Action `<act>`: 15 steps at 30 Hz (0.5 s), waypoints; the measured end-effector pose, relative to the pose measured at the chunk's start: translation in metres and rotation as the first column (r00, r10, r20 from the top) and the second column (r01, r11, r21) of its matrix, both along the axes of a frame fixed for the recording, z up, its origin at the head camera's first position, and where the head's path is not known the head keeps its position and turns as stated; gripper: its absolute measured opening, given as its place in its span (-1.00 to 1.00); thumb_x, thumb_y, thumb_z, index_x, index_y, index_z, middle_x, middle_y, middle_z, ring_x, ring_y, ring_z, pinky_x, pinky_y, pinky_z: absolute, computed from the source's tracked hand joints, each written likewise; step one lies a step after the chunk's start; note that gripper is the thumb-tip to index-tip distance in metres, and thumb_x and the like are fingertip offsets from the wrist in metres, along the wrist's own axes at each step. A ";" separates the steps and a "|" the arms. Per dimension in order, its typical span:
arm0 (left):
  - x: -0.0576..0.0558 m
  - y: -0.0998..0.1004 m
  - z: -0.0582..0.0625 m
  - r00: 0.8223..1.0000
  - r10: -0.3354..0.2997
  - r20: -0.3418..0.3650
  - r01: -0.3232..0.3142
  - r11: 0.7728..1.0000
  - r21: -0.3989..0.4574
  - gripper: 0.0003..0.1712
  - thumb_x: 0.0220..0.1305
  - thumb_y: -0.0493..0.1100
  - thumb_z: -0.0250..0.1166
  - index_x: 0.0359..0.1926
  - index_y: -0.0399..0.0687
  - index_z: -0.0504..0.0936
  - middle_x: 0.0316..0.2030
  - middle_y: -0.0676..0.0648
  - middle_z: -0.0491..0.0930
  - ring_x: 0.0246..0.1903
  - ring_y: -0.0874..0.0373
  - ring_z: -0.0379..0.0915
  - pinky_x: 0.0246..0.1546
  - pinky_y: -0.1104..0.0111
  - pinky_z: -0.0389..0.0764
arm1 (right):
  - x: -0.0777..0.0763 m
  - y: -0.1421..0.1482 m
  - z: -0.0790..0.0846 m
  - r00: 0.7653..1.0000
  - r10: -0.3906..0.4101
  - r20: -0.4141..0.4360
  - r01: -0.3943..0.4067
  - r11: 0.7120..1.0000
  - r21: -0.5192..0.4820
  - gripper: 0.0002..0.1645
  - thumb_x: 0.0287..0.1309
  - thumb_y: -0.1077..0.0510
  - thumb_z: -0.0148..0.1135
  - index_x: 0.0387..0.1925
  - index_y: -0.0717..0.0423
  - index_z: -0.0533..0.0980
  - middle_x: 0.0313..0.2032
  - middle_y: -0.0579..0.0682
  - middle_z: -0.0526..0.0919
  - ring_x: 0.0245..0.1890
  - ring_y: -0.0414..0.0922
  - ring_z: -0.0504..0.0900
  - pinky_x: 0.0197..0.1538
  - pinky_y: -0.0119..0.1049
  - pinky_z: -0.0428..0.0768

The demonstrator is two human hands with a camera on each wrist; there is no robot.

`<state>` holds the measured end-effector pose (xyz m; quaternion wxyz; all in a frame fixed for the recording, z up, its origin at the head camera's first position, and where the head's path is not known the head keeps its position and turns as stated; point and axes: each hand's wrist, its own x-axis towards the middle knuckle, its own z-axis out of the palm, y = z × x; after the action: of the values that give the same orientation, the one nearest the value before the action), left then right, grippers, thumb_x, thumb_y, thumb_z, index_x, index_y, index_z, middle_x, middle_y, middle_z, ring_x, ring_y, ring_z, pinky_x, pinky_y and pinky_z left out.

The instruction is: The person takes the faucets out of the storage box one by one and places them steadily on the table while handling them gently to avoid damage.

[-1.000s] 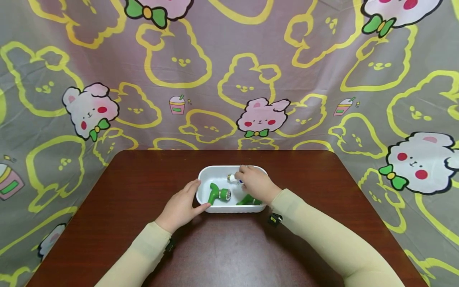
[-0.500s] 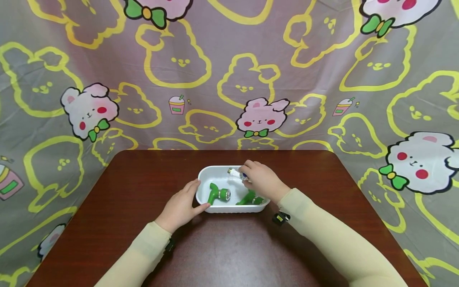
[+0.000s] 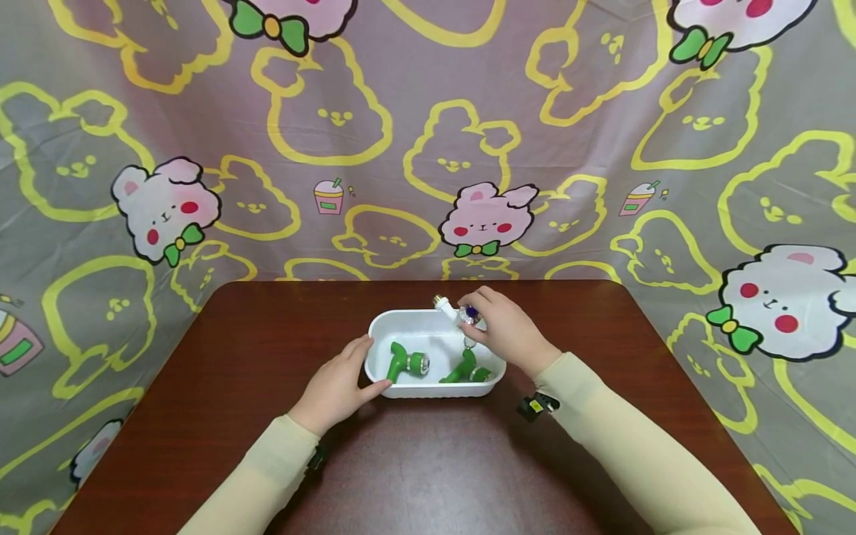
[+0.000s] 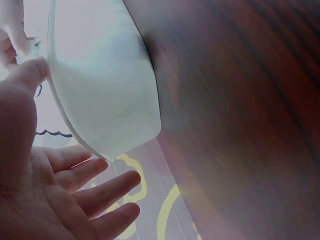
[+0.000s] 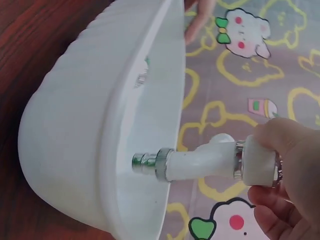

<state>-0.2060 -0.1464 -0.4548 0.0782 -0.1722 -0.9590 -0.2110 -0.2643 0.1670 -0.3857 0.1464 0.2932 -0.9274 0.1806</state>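
My right hand (image 3: 511, 323) pinches a white tap (image 3: 446, 306) by one end, its thumb and fingers around the white knob in the right wrist view. The tap has a chrome collar and a knurled metal ring (image 5: 164, 164) near its nozzle. In the head view it overlaps the far rim of the white tub (image 3: 435, 391). A green tap (image 3: 403, 362) with a shiny round end lies in the tub's left half, and another green tap (image 3: 461, 368) lies to the right. Around the tub's left end rests my left hand (image 3: 334, 379), thumb at the near rim, fingers spread.
The tub stands on a dark reddish-brown wooden table (image 3: 428, 461), towards its back. A patterned cloth (image 3: 374, 89) with bears and rabbits hangs behind and at both sides. Each wrist carries a small black device, such as the right camera (image 3: 537, 406).
My right hand has lifted the white tap up from the tub and carried it to the right and back, tilting its threaded end upward. The left hand has stayed at the tub.
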 end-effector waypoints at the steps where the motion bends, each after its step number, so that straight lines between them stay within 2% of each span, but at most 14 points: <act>1: 0.000 0.000 0.000 1.000 0.001 0.001 -0.001 1.000 -0.001 0.03 0.22 0.25 0.47 0.47 -0.32 0.34 0.41 -0.32 0.40 0.27 -0.23 0.52 0.21 -0.04 0.57 | 0.000 0.002 0.000 1.000 -0.013 0.011 0.014 1.000 -0.027 -0.58 0.25 0.04 0.47 0.07 0.11 0.59 -0.06 0.02 0.62 -0.11 -0.07 0.63 0.06 -0.10 0.69; 8: 0.000 0.000 0.000 1.000 -0.003 -0.007 0.003 1.000 0.002 0.03 0.22 0.24 0.48 0.46 -0.32 0.34 0.41 -0.32 0.41 0.27 -0.23 0.52 0.21 -0.03 0.58 | -0.003 0.017 0.002 0.991 -0.107 0.084 0.122 0.972 -0.201 -0.59 0.27 0.03 0.45 0.05 0.13 0.58 -0.13 0.02 0.60 -0.21 -0.04 0.55 -0.15 -0.18 0.61; 15: 0.000 0.000 0.000 1.000 0.002 -0.002 -0.002 1.000 -0.003 0.03 0.21 0.24 0.48 0.47 -0.31 0.34 0.41 -0.31 0.40 0.27 -0.22 0.52 0.21 -0.03 0.58 | -0.005 0.035 0.000 0.975 -0.170 0.143 0.208 0.921 -0.329 -0.63 0.27 0.08 0.44 0.00 0.18 0.57 -0.16 0.08 0.61 -0.20 -0.02 0.58 -0.11 -0.14 0.61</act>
<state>-0.2058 -0.1461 -0.4550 0.0790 -0.1715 -0.9594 -0.2095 -0.2692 0.2021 -0.3855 0.1598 0.1619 -0.9126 0.3398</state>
